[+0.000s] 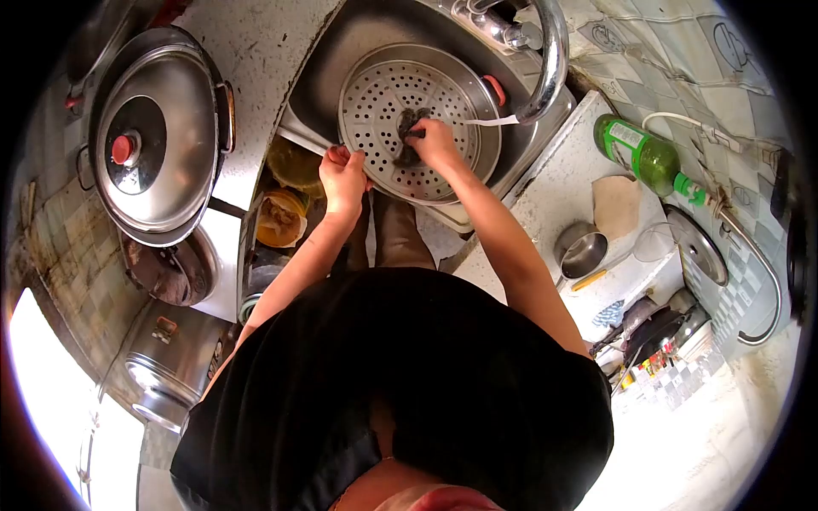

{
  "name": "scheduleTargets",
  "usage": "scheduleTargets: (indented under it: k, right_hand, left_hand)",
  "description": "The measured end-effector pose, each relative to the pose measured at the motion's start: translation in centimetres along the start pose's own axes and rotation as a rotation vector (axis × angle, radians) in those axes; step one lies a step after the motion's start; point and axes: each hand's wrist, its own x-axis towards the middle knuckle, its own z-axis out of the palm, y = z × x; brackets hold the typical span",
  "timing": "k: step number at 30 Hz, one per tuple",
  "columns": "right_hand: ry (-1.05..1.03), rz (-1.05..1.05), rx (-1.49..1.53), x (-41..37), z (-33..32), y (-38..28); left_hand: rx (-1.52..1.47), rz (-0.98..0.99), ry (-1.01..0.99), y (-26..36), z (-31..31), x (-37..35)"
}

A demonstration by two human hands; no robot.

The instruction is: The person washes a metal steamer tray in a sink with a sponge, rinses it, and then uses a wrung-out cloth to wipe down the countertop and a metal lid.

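A round metal steamer pan [371, 95] with a perforated bottom and a red-covered handle sits in the sink [311, 85]. My left hand [343, 177] is closed at its near-left rim, thumb and fingers gripping the edge. Inside the pan, my right hand [434, 143] presses a dark, tangled scouring pad [406, 153] against the perforated bottom. The fingers are wrapped round the pad and partly hide it. Over the right side of the pan curves the chrome faucet [555, 60], with a thin white streak of water reaching from its mouth into the pan.
To the left stands a large lidded pot [175, 111] with a red knob. On the right ledge are a green bottle [648, 157], a small saucepan [583, 249] and a lid [697, 245]. Below the counter sits an orange-yellow container [279, 220]. A hose [758, 255] runs along the tiled wall.
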Motion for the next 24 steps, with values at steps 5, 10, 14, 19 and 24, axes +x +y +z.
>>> scheduleTargets:
  k: [5,10,14,19,24]
  right_hand:
    - [-0.011,0.095,-0.083,0.9,-0.6,0.2]
    - [0.022,0.200,-0.010,1.9,-1.1,2.3]
    - [0.002,0.136,-0.002,1.2,0.3,1.4]
    - [-0.105,0.127,0.032,1.0,0.4,0.5]
    - [-0.273,0.160,0.027,-1.3,-2.1,0.8]
  left_hand:
    - [0.046,-0.012,0.034,0.0,-0.1,0.1]
    - [0.046,-0.032,0.029,0.1,-0.2,-0.1]
    - [0.037,-0.005,0.033,-0.1,-0.1,0.3]
    - [0.047,-0.018,0.057,0.4,0.2,-0.2]
    - [0.013,0.006,0.005,0.0,0.0,0.0]
